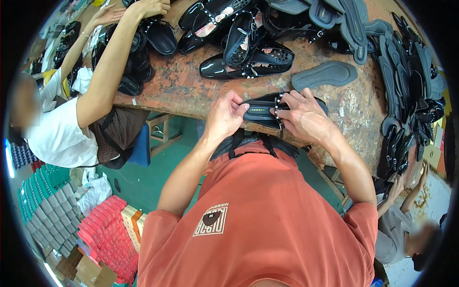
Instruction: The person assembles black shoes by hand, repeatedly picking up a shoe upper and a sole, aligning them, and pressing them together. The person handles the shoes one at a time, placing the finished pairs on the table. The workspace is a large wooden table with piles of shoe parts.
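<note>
Black shoe point(262, 110) sits between the two grips, at the near edge of the counter point(177, 88), sole down, heel end toward the left grip point(224, 115), toe end running under and past the right grip point(304, 115). Left grip narrow: thumb and fingertips pinch the heel rim. Right grip holds the shoe around the studded strap point(278, 103), fingers bent over the top, palm above the forefoot. Dark insole point(258, 109) shows inside the shoe, between the grips. Poses: both forearms angle inward from the body, elbows out wide, wrists close to the counter edge, backs of the hands mostly up.

Just beyond the right grip: one loose grey insole point(325, 75), flat on the counter. Beyond both grips, roughly centered: glossy black shoes point(215, 67), some stacked on others. Farther out, past the right grip: more grey insoles point(351, 28) piled up. Well right of the right grip: long row of insoles and black shoes point(392, 81) along the counter. Well left of the left grip: co-worker in white point(64, 131), arms reaching over other dark shoes point(129, 62). Behind and left, well apart from the grips: pinkish-red stacks point(107, 234) on the floor side.
</note>
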Motion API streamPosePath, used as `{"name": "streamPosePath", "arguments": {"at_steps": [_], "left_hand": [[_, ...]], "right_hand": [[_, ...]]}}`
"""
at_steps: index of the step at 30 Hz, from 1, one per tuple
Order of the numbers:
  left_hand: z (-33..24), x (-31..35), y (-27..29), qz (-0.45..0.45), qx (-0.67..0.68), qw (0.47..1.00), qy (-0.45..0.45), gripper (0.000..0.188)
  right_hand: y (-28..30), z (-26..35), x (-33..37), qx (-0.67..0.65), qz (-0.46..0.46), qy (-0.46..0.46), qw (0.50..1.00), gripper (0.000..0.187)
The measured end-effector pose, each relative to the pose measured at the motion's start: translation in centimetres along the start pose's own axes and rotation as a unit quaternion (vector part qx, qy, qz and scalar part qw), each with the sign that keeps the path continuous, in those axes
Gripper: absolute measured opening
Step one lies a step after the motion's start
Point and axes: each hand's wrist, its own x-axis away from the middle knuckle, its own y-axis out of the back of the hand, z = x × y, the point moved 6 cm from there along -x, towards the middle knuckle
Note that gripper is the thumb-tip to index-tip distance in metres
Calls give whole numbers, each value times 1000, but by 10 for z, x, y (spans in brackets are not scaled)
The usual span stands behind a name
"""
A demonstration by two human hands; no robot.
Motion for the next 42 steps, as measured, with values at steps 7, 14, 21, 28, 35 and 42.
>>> {"name": "streamPosePath", "arguments": {"at_steps": [7, 14, 21, 28, 35, 42], "left_hand": [[-33, 31, -26, 193, -209, 854, -436, 71], [-53, 23, -47, 197, -337, 814, -430, 73], [-62, 18, -54, 207, -346, 810, -426, 65], [-61, 11, -52, 234, -332, 814, -415, 56], [-47, 17, -39, 226, -340, 759, -508, 80], [-99, -4, -106, 323, -237, 755, -519, 100]], "right_hand": [[35, 1, 16, 60, -87, -98, 990, 53], [-30, 5, 74, -230, -284, -324, 873, 20], [-8, 6, 33, 24, -159, -333, 929, 12], [-18, 26, 25, 72, -207, -237, 946, 26], [10, -7, 45, -20, -166, -130, 977, 48], [-29, -54, 68, -133, -165, -176, 961, 121]]}}
